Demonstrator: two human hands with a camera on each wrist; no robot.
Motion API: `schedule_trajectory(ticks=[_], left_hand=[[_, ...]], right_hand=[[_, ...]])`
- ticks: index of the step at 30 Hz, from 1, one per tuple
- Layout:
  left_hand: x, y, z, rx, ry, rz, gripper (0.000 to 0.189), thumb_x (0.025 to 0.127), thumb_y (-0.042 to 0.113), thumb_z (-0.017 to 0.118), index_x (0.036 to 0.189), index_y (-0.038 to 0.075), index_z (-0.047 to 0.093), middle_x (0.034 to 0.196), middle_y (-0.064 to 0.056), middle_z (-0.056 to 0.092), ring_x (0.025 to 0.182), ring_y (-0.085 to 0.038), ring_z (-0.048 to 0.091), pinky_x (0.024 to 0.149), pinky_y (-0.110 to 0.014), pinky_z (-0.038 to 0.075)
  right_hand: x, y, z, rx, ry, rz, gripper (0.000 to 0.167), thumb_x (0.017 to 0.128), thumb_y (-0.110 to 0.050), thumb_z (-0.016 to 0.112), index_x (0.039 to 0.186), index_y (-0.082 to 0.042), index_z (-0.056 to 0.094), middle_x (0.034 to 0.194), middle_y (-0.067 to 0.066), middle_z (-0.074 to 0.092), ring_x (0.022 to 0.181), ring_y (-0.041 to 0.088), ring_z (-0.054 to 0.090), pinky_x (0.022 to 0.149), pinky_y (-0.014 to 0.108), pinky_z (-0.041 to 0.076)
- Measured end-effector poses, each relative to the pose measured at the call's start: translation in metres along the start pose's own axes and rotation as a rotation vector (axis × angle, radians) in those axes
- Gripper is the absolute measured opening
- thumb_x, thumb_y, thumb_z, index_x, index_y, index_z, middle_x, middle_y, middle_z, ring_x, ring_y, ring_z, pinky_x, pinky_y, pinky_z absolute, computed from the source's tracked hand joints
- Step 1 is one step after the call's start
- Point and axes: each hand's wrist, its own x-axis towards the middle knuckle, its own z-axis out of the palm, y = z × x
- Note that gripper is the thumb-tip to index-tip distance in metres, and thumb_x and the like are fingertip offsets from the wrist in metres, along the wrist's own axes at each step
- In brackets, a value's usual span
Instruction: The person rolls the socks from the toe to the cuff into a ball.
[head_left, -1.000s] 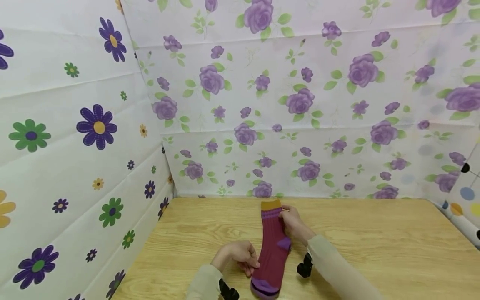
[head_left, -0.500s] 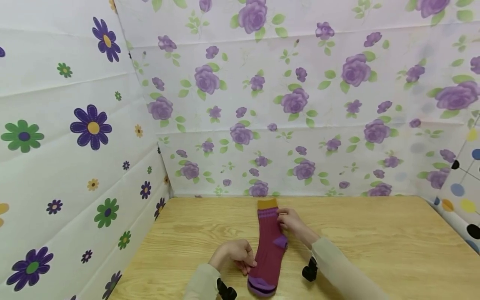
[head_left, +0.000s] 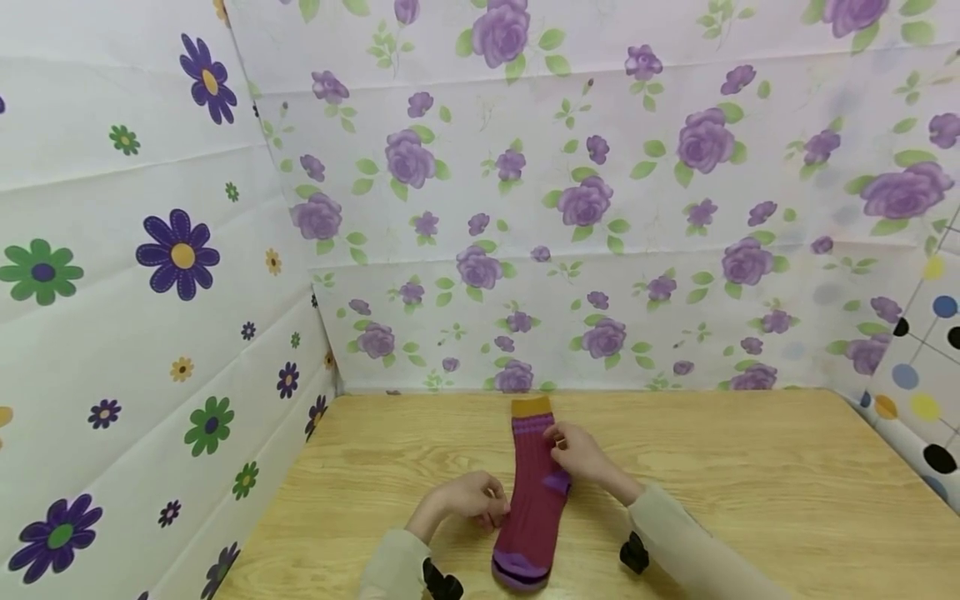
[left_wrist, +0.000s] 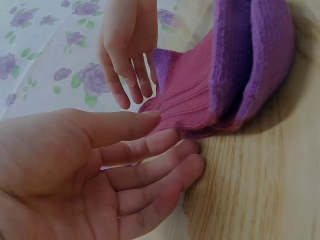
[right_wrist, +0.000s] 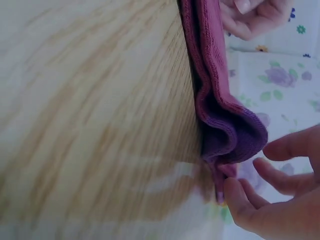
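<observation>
A pair of maroon ribbed socks (head_left: 531, 500), one stacked on the other, lies flat on the table. Their mustard cuffs (head_left: 531, 407) point away from me and the purple toes (head_left: 521, 568) towards me. My left hand (head_left: 472, 498), loosely bent, has its fingertips at the left edge of the socks; the left wrist view shows thumb and fingers apart. Over the right edge, between cuff and heel, is my right hand (head_left: 583, 454). Its fingers (right_wrist: 280, 177) are spread beside the purple heel (right_wrist: 250, 135) in the right wrist view, gripping nothing.
The wooden table (head_left: 712, 467) extends to both sides of the socks. Behind it hangs a white sheet with purple roses (head_left: 480, 267); a daisy-patterned sheet (head_left: 150, 333) stands along the left and a dotted one (head_left: 918, 392) at the right. Each wrist wears a black camera (head_left: 634, 553).
My right hand has let go of the sock edge near the cuff and moved slightly towards the heel. My left hand stays by the left edge. The head view has shifted slightly right.
</observation>
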Motion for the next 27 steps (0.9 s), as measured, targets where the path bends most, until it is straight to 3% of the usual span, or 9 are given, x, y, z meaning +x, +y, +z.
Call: schedule_trajectory(ticks=[4,11,14,20,27], left_hand=[[0.000,0.000,-0.001,0.057,0.052,0.041,0.017,0.096,0.006,0.056,0.093,-0.008,0.066,0.083,-0.026,0.068,0.070,-0.035,0.067,0.062,-0.028,0.049],[0.000,0.002,0.001,0.168,0.136,0.096,0.012,0.094,0.004,0.057,0.091,-0.004,0.066,0.080,-0.019,0.069,0.069,-0.032,0.066,0.057,-0.022,0.046],[0.000,0.002,0.002,0.202,0.158,0.123,0.011,0.094,0.004,0.057,0.091,-0.003,0.066,0.079,-0.018,0.068,0.067,-0.028,0.065,0.056,-0.021,0.046],[0.002,0.001,0.004,0.291,0.237,0.172,0.010,0.095,0.005,0.057,0.094,0.000,0.066,0.083,-0.011,0.068,0.067,-0.006,0.055,0.058,-0.020,0.045],[0.007,0.002,0.008,0.424,0.334,0.231,0.008,0.095,0.003,0.056,0.095,0.003,0.064,0.091,-0.008,0.068,0.080,-0.007,0.057,0.067,-0.022,0.048]], right_hand=[[-0.004,-0.002,-0.001,-0.100,-0.060,-0.126,0.023,0.085,0.005,0.058,0.108,0.006,0.061,0.105,0.023,0.062,0.094,0.032,0.059,0.078,0.044,0.051],[-0.012,-0.001,-0.001,-0.236,-0.106,-0.212,0.021,0.087,0.002,0.060,0.108,0.004,0.062,0.097,0.018,0.058,0.080,0.018,0.045,0.068,0.032,0.042],[-0.016,-0.001,-0.001,-0.298,-0.107,-0.219,0.021,0.088,0.001,0.060,0.109,0.002,0.062,0.100,0.017,0.059,0.083,0.018,0.048,0.070,0.035,0.044],[-0.023,-0.004,-0.001,-0.399,-0.096,-0.245,0.020,0.089,-0.001,0.061,0.109,-0.001,0.061,0.103,0.017,0.059,0.094,0.026,0.055,0.075,0.042,0.047],[-0.031,-0.011,-0.001,-0.488,-0.068,-0.261,0.021,0.089,-0.003,0.062,0.110,-0.003,0.061,0.108,0.015,0.059,0.100,0.029,0.055,0.080,0.044,0.049]])
